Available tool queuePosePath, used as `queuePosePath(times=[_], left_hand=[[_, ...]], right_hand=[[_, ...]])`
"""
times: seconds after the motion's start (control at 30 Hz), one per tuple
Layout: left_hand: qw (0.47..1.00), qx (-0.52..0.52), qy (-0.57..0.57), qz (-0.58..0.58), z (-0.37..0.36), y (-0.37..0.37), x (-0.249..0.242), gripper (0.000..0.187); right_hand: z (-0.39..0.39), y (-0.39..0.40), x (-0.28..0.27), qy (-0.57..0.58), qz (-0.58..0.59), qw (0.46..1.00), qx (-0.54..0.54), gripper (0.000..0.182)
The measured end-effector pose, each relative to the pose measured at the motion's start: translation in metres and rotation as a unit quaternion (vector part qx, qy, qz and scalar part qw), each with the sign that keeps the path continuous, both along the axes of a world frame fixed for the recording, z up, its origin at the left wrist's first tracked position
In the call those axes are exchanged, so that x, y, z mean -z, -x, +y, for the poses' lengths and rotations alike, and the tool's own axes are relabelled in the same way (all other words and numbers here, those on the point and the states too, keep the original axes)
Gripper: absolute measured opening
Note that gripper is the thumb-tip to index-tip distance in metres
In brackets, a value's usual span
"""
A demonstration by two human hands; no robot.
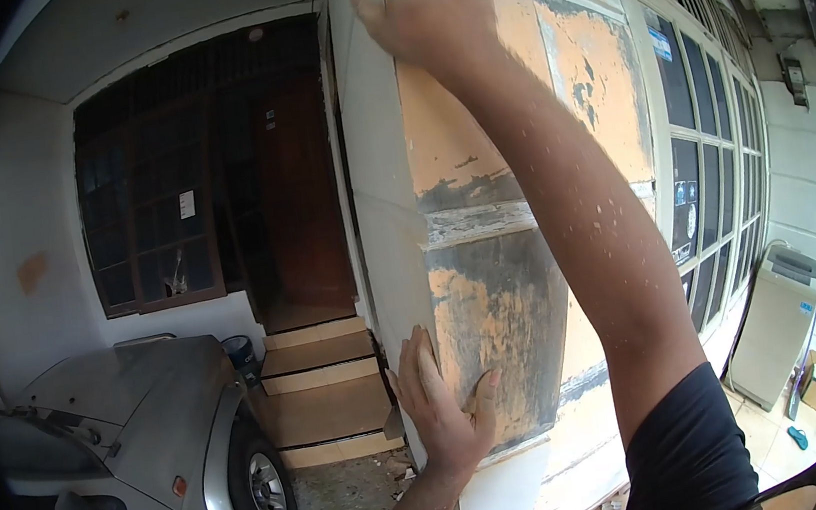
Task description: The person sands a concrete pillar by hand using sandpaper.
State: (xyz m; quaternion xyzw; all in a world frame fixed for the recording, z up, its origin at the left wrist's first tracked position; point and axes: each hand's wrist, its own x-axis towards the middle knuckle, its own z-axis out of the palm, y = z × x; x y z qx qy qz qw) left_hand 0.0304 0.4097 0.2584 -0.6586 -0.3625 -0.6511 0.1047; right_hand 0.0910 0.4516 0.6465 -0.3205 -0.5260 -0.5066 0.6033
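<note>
A square pillar (498,335) stands in front of me, its face worn to patches of orange and dark grey, with a scraped whitish band (480,222) across the middle. High on it, my right hand (436,10) lies against the surface near the left corner, fingers spread and their tips cut by the top of the view. Pale specks dot my right forearm. Lower down, my left hand (444,412) rests at the same corner, fingers pointing up along the edge and thumb out over the grey face. Its fingers look dusty. No tool shows in either hand.
A grey car (135,417) is parked at the left, beside tiled steps (324,401) rising to a brown door (299,197). A dark bucket (241,360) stands by them. To the right are a barred window (697,141), a washing machine (778,319) and a green sandal (798,437).
</note>
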Motion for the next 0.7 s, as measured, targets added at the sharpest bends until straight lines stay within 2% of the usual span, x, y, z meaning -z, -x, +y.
queuePosePath(times=[0.13, 0.23, 0.3, 0.43, 0.53, 0.57, 0.6, 0.67, 0.7], left_hand=[[1.000, 0.002, -0.009, 0.006, 0.003, 0.002, 0.004, 0.088], [1.000, -0.008, -0.004, 0.019, 0.003, 0.000, 0.003, 0.087], [0.999, 0.036, -0.007, -0.025, 0.009, -0.003, 0.007, 0.091], [0.999, 0.038, -0.014, -0.021, 0.007, -0.006, 0.006, 0.096], [1.000, 0.015, -0.011, -0.014, 0.006, -0.005, 0.006, 0.099], [0.999, 0.029, 0.003, -0.028, 0.004, -0.005, 0.007, 0.100], [0.998, 0.045, 0.016, -0.045, 0.005, -0.008, 0.005, 0.100], [0.997, 0.056, 0.017, -0.058, 0.008, -0.008, 0.005, 0.100], [0.995, 0.067, 0.018, -0.066, 0.007, -0.008, 0.007, 0.100]], right_hand=[[0.004, 0.011, -0.009, -0.006, 0.015, 1.000, 0.019, 0.056], [-0.003, 0.004, 0.012, 0.052, -0.024, 0.995, -0.087, 0.054], [-0.008, -0.002, 0.041, 0.049, -0.025, 0.996, -0.074, 0.050], [0.001, -0.013, 0.079, -0.004, -0.047, 0.997, -0.068, 0.048], [0.003, -0.015, 0.007, -0.025, -0.074, 0.992, -0.103, 0.048], [-0.013, -0.019, -0.010, 0.077, -0.088, 0.991, -0.066, 0.049], [-0.004, -0.016, -0.013, 0.073, -0.092, 0.991, -0.065, 0.049], [0.022, -0.010, -0.006, -0.067, -0.071, 0.993, -0.061, 0.050], [0.016, -0.011, 0.023, -0.081, -0.081, 0.988, -0.101, 0.044]])
